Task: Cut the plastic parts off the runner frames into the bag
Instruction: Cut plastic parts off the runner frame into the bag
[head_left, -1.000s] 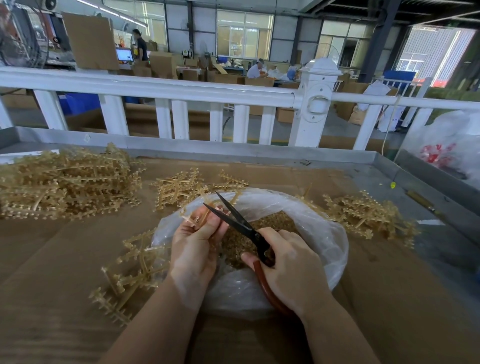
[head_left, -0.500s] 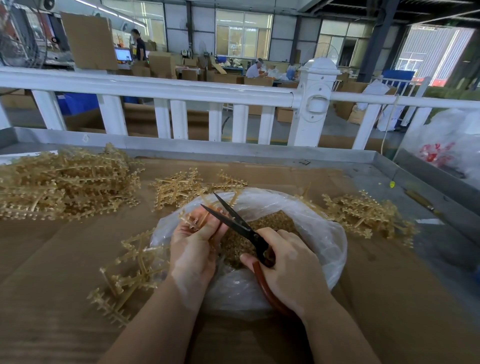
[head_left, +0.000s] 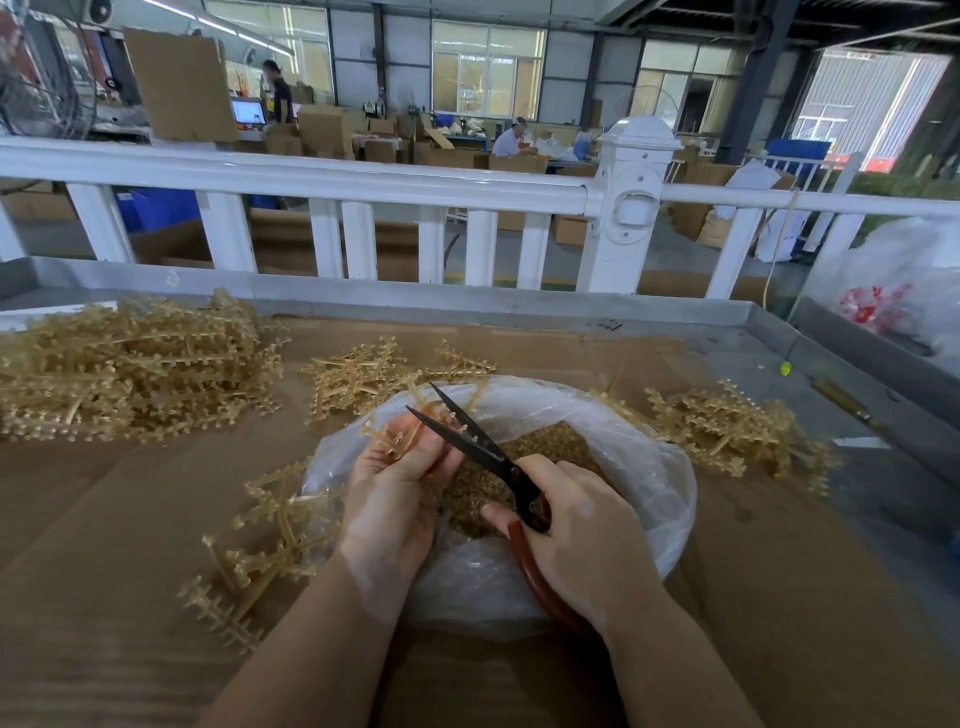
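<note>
comparing with a second earlier, little had changed: the scissors (head_left: 470, 448) stayed gaping over the bag (head_left: 649, 467) (no new snip closed, i judged). left of the bag lay a runner pile (head_left: 130, 374); over its left rim the left hand (head_left: 395, 483) pinched a runner frame (head_left: 400, 434); the right hand (head_left: 582, 540) clenched the scissors' handles. right of the bag lay more frames (head_left: 727, 431), then the table's raised edge (head_left: 841, 358). room stayed tight.

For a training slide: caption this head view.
Left hand holds a runner frame over the bag; right hand works open scissors.
</note>
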